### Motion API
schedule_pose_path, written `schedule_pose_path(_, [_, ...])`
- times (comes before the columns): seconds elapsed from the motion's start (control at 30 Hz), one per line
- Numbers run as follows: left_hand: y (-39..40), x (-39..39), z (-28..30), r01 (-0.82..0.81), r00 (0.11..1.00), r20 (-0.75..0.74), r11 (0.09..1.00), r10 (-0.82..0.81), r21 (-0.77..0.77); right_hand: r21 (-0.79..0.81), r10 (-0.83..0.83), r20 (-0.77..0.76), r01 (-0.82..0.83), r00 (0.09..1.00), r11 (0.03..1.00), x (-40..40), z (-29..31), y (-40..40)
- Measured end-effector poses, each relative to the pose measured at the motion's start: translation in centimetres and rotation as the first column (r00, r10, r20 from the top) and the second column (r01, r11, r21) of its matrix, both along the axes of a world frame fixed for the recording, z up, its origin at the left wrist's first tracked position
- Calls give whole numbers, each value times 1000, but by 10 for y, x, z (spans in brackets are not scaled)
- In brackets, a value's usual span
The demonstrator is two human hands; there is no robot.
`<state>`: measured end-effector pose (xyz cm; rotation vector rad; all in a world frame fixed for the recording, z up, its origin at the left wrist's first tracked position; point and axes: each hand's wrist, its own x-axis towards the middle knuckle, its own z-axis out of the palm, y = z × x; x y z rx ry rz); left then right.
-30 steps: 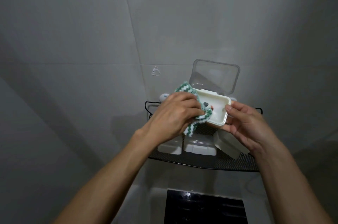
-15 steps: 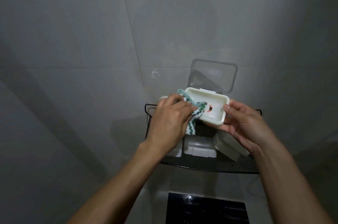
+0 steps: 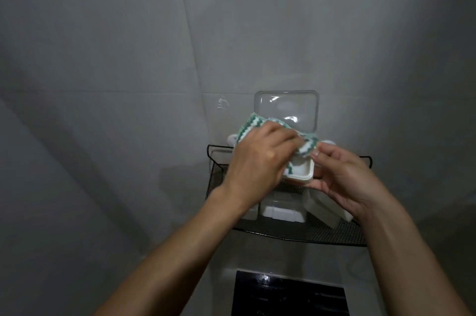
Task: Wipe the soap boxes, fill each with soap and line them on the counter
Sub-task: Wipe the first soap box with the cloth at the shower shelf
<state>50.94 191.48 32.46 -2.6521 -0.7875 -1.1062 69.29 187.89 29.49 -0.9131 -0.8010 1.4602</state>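
Above the black mesh shelf (image 3: 296, 234), left hand (image 3: 260, 161) grips a green-and-white cloth (image 3: 253, 123) inside the white soap box (image 3: 302, 170), right hand (image 3: 342, 179) pinching the box's end, clear lid (image 3: 288, 107) raised behind.

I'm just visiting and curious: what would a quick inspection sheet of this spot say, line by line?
Surface: black mesh shelf fixed to the wall; no counter in view.
Job's things: white soap box held above the shelf, its clear lid hinged open; green-and-white cloth against the box; more soap boxes lie on the shelf.
Clutter: nothing seen.
Hands: left hand grips the cloth and presses it on the box; right hand holds the box.
Cables: nothing seen.
Surroundings: grey tiled wall; a glossy black panel below the shelf.
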Motion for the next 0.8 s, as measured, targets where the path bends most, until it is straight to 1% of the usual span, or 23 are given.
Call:
schedule_pose_path(0.03, [0, 4, -2, 17, 998, -53, 1000, -18, -16, 10, 14, -5, -14, 1000, 1000, 1, 0, 0])
schedule_pose_path(0.13, [3, 6, -5, 53, 991, -119, 996, -62, -75, 30, 11, -6, -11, 1000, 999, 7, 0, -1])
schedule_pose_path(0.2, [6, 4, -8, 65, 977, -198, 996, -77, -67, 38, 6, 7, -6, 1000, 999, 13, -1, -1])
schedule_pose_path(0.27, [7, 3, -10, 38, 955, -294, 998, -48, -40, 38, -2, 13, 1, 1000, 999, 16, -2, -1])
schedule_pose_path(0.33, [9, 2, -12, -11, 937, -348, 999, -2, -35, 30, -15, 8, 15, 1000, 999, 19, -2, -1])
schedule_pose_path(0.47, [16, -8, -14, -128, 919, -385, 989, 90, -73, 11, -64, 26, 64, 998, 998, 26, -1, 0])
schedule_pose_path(0.53, [19, -12, -15, -149, 912, -397, 985, 105, -82, 8, -77, 48, 77, 996, 997, 26, -2, 1])
schedule_pose_path(0.63, [18, -15, -18, -135, 907, -415, 984, 76, -114, -10, -101, 55, 102, 993, 995, 24, -5, 3])
schedule_pose_path(0.8, [6, -17, -21, -107, 917, -398, 956, -11, -273, -56, -155, 67, 158, 986, 986, 21, -11, 3])
